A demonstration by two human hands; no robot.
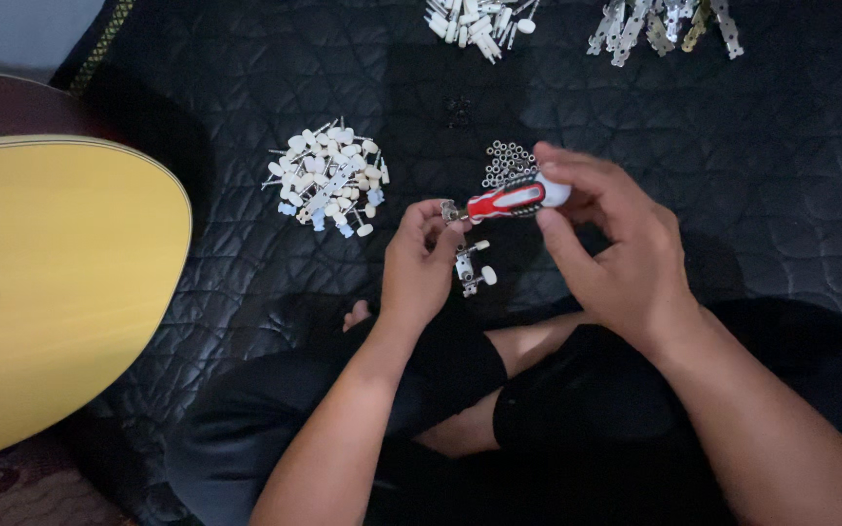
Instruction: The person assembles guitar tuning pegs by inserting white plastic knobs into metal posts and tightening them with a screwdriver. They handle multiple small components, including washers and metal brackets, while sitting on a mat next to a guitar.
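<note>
Head view: single camera looking down at a person seated cross-legged on a black quilted mat (246, 58).
Left hand (419, 263): at centre, fingers closed on a small silver metal tuning-machine strip with cream-white buttons (468, 265); the strip hangs down from the fingertips toward 6 o'clock.
Right hand (608, 244): at 3 o'clock of the left hand, fingers wrapped round a short red, white and black-handled screwdriver (516, 199); the two hands are close but not touching.
Screwdriver position: lying about level, its tip pointing toward 9 o'clock and meeting the top end of the strip by the left fingertips.
Loose stock, 10 o'clock: heap of cream-white tuner buttons on metal shafts (328, 178), well apart from the hands.
Loose stock, 12 o'clock: small cluster of silver ring washers (506, 161), just beside the right fingers; a dark patch of small parts (457, 110) above it, too dim to tell.
Top edge: second heap of white buttons (479, 19) and a row of silver metal plates (665, 24).
Left edge, 9 o'clock: yellow acoustic guitar body with dark bridge (60, 282).
Progress, as judged: one strip under the driver, at least two buttons fitted; large heaps of parts unassembled, so most work appears left.
</note>
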